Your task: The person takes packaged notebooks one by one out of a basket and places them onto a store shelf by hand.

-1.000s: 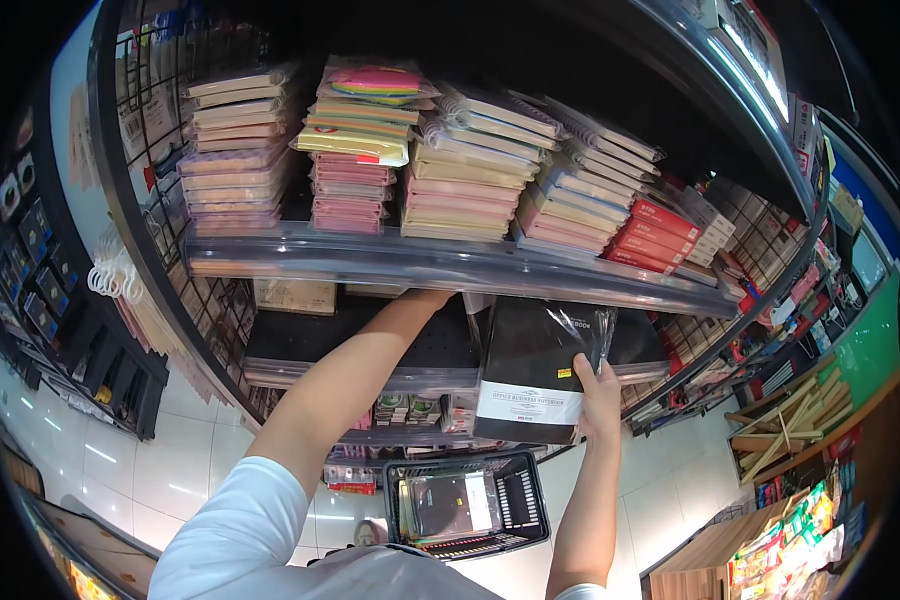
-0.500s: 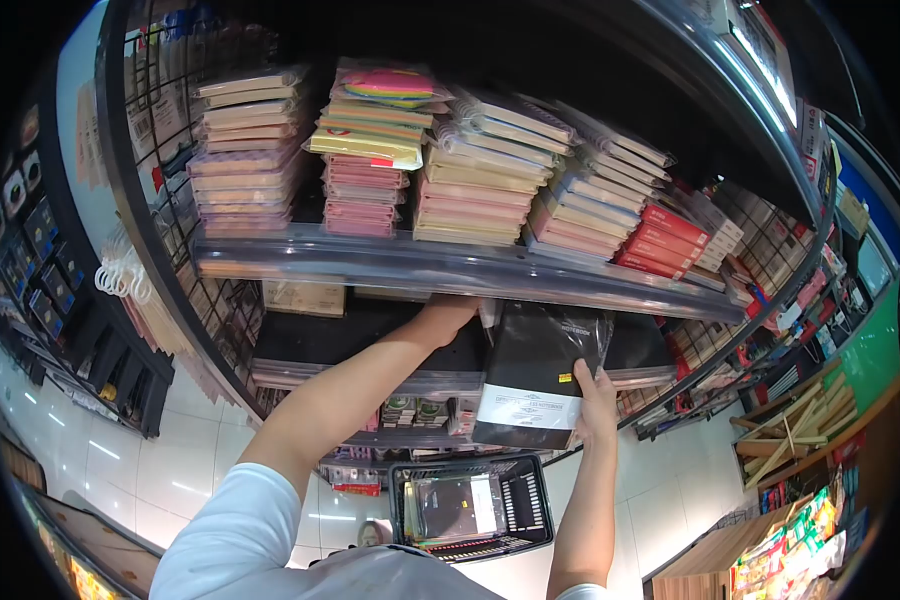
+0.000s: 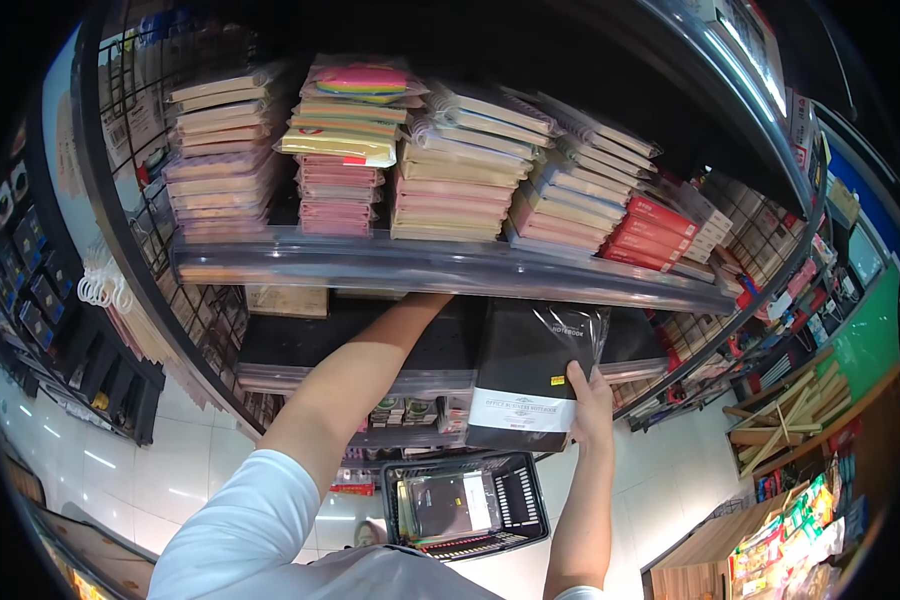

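My right hand grips the right edge of a black notebook in clear wrap, thumb on its front beside a yellow sticker. A white paper band crosses the notebook's lower part. My left forearm reaches in under the upper shelf, left of the notebook. Only the wrist end of that arm shows; the left hand's fingers are hidden beneath the shelf edge. Below, a black basket on the floor holds a wrapped black notebook with a pale band.
On the upper shelf stand stacks of wrapped notebooks, a pink and yellow stack and red boxes. A mesh side panel is at the left. Wooden sticks and colourful packets are at the right.
My left hand, partly visible half a second ago, has gone deeper under the shelf. The black notebook remains in my right hand, and the view has shifted slightly.
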### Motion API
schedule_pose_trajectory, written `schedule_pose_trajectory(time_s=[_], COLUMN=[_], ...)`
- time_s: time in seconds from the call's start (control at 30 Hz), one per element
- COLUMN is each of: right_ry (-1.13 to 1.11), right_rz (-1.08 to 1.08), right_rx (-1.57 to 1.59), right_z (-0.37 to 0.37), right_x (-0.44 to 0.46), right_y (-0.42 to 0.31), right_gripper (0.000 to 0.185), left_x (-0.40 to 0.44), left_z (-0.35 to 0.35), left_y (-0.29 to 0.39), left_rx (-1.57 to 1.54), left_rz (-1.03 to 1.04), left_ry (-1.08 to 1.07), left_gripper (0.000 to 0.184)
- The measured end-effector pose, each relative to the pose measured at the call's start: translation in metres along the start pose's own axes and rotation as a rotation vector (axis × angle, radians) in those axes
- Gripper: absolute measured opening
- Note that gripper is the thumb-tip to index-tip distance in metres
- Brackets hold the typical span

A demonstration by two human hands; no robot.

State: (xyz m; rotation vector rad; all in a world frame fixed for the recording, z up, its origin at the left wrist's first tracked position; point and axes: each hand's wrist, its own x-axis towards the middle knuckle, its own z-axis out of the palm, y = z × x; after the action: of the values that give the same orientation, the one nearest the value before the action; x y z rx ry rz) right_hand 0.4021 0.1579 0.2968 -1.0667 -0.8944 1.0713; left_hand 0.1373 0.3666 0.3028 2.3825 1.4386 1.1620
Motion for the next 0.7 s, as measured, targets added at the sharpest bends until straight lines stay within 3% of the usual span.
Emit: schedule_pose_trajectory(time_s=[0.37,0.47,0.57,0.7], right_ry=[0.042,0.055,0.048,0.052], right_rz=[-0.025,-0.016,-0.003,0.012], right_rx=[-0.018,-0.009,-0.025,-0.067], right_z=[-0.008,-0.011,-0.013,-0.004], right_x=[-0.005,0.002,0.013,0.038], right_y=[-0.005,-0.010,-0.017,-0.033], right_gripper=[0.029,0.028,0.028,0.030], left_x=[-0.004,-0.046,-0.058,-0.043], left_z=[0.024,-0.011,0.003,0.006], left_y=[0.014,0.046,0.018,0.015], left_rx=[0.062,0.080,0.148,0.127], left_rz=[0.163,0.198,0.282,0.219], left_ry=[-0.082,-0.182,-0.107,-0.151], left_gripper=[0.046,0.057,0.065,0.063])
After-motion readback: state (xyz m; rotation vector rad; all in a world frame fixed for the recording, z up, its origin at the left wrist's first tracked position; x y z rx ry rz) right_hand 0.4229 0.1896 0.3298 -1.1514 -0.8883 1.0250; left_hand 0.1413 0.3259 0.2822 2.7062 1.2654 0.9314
